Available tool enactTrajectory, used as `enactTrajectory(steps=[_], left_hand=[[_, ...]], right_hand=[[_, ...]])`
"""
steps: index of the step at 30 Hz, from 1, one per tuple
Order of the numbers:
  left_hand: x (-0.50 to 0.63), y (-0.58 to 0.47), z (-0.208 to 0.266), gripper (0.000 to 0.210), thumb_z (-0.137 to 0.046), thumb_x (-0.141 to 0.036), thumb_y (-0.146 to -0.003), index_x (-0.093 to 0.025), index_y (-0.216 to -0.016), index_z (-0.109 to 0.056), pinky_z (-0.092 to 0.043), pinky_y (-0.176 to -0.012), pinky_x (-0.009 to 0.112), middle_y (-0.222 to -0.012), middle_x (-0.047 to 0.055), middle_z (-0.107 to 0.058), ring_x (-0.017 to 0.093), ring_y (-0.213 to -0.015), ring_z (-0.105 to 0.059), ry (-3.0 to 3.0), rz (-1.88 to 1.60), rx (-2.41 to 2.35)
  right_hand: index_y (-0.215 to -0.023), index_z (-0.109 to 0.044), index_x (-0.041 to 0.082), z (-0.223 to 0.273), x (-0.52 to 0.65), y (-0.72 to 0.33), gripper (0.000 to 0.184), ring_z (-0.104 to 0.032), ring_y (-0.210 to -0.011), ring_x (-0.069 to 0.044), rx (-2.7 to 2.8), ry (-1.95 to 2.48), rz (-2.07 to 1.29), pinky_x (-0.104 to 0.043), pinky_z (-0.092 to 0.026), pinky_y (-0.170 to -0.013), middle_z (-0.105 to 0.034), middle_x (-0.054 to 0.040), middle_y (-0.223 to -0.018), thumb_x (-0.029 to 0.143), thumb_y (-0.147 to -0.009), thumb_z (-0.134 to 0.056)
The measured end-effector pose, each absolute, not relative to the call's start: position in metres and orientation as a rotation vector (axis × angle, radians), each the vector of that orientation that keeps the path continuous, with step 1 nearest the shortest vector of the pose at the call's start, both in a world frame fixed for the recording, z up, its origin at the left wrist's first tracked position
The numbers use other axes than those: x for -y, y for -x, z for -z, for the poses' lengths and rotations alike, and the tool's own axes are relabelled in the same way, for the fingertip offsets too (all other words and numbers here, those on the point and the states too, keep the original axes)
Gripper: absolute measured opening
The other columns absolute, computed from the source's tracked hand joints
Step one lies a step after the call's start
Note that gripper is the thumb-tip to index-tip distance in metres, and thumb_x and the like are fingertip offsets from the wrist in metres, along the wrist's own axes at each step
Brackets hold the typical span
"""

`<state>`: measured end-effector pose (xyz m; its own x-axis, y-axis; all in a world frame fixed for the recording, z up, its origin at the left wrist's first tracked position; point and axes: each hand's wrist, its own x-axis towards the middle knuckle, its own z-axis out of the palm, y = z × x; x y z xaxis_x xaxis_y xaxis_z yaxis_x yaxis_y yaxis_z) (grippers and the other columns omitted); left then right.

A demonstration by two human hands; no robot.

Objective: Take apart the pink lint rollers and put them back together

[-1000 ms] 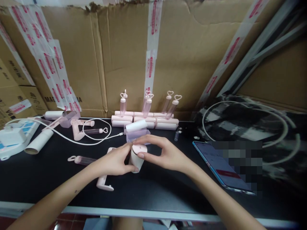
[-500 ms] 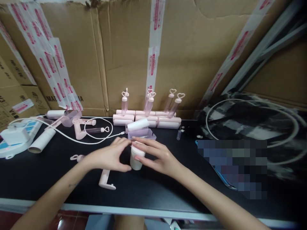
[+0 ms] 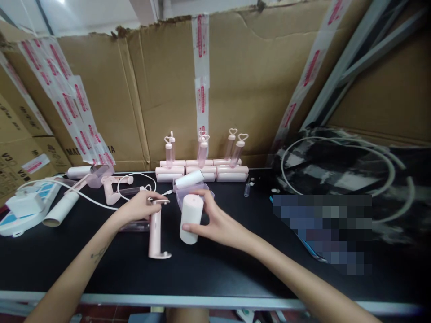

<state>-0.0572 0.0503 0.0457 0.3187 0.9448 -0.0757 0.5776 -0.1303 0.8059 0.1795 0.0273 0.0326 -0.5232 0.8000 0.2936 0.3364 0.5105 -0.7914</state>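
Observation:
In my right hand (image 3: 215, 215) is a white paper roll (image 3: 191, 220), held upright with the thumb on its near side and the fingers behind. My left hand (image 3: 141, 207) pinches the upper end of a pink C-shaped roller frame (image 3: 155, 237), just left of the roll. The frame has a short arm at each end and carries no roll. Beneath my left hand and wrist lies a clear pinkish tube (image 3: 134, 225), partly covered. Behind the white roll sits a translucent purple tray (image 3: 183, 194) with another white roll (image 3: 189, 179) on it.
Several pink rollers (image 3: 232, 173) with heart-ended handles (image 3: 239, 150) stand along the cardboard (image 3: 168, 89). At left are a power strip (image 3: 20, 220), a white cable (image 3: 90, 197), a loose roll (image 3: 61, 210) and pink frames (image 3: 109, 190). A blurred-out blue-edged object (image 3: 311, 246) lies at right.
My left hand has left the white roll, moved left and taken hold of the pink frame. My right hand keeps the roll, now gripped alone. The view has tilted upward.

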Motion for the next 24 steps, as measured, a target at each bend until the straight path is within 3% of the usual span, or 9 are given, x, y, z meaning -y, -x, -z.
enactTrajectory(steps=[5, 10, 14, 20, 24], left_hand=[[-0.038, 0.038, -0.050, 0.046, -0.062, -0.030, -0.076, -0.021, -0.120, -0.052, -0.052, -0.068, 0.024, -0.110, 0.008, -0.059, 0.020, -0.098, -0.057, -1.422, -0.860, -1.062], [-0.029, 0.021, -0.038, 0.046, -0.069, -0.023, -0.071, -0.022, -0.115, -0.052, -0.053, -0.076, 0.032, -0.114, 0.007, -0.053, 0.022, -0.100, -0.056, -1.318, -0.776, -0.801], [-0.029, 0.019, -0.031, 0.048, -0.071, -0.021, -0.069, -0.022, -0.113, -0.052, -0.055, -0.074, 0.033, -0.117, 0.008, -0.052, 0.025, -0.106, -0.053, -1.337, -0.703, -0.744], [-0.027, 0.021, -0.029, 0.066, -0.068, -0.019, -0.073, -0.028, -0.130, -0.037, -0.053, -0.078, 0.035, -0.128, 0.009, -0.048, 0.025, -0.105, -0.055, -1.266, -0.660, -0.708], [-0.023, 0.018, -0.034, 0.056, -0.069, -0.021, -0.071, -0.024, -0.122, -0.046, -0.052, -0.080, 0.035, -0.123, 0.008, -0.050, 0.024, -0.104, -0.055, -1.240, -0.685, -0.702]], right_hand=[[-0.128, -0.038, 0.022, -0.050, -0.027, -0.183, 0.060, -0.058, -0.092, -0.017, 1.710, 0.772, -1.366, -0.026, -0.048, -0.072, -0.057, -0.0059, -0.112, 0.041, -0.077, -0.063], [-0.106, -0.059, 0.013, -0.057, -0.033, -0.192, 0.045, -0.059, -0.071, -0.014, 1.772, 0.918, -1.585, -0.020, -0.043, -0.055, -0.065, -0.0053, -0.089, 0.045, -0.074, -0.064], [-0.097, -0.067, 0.013, -0.055, -0.038, -0.196, 0.044, -0.057, -0.063, -0.012, 1.933, 0.980, -1.613, -0.019, -0.039, -0.050, -0.066, -0.0032, -0.081, 0.050, -0.074, -0.062], [-0.089, -0.062, 0.014, -0.052, -0.040, -0.197, 0.045, -0.056, -0.061, -0.012, 1.818, 1.149, -1.604, -0.019, -0.038, -0.047, -0.065, -0.0027, -0.077, 0.052, -0.067, -0.068], [-0.088, -0.054, 0.016, -0.046, -0.038, -0.192, 0.045, -0.055, -0.061, -0.012, 1.763, 1.108, -1.607, -0.019, -0.038, -0.048, -0.062, -0.0013, -0.075, 0.052, -0.066, -0.069]])
